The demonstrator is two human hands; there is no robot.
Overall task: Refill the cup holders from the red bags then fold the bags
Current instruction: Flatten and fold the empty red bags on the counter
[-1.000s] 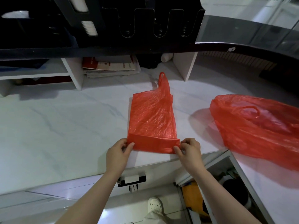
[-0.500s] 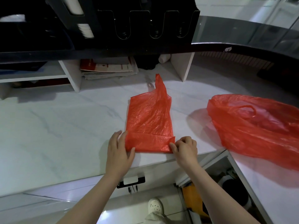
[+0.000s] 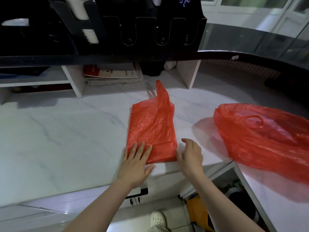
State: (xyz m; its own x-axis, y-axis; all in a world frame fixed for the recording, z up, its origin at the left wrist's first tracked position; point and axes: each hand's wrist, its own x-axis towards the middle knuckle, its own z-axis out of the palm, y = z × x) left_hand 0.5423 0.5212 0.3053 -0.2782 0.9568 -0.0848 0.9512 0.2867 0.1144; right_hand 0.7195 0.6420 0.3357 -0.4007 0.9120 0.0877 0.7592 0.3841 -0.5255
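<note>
Pinches released: left hand [image 3: 135, 162] now presses flat, fingers spread, on the folded bag [image 3: 150, 126] at its seven o'clock. Right hand [image 3: 190, 156] has loosened open at five. The film looks thin, slippery and springy, so take the creased corners. The unfolded bag [image 3: 264, 141] slumps at three o'clock.

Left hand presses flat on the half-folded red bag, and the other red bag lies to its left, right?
Not quite. In the head view the left hand does press flat on the half-folded red bag, but the other red bag lies to its right.
</note>
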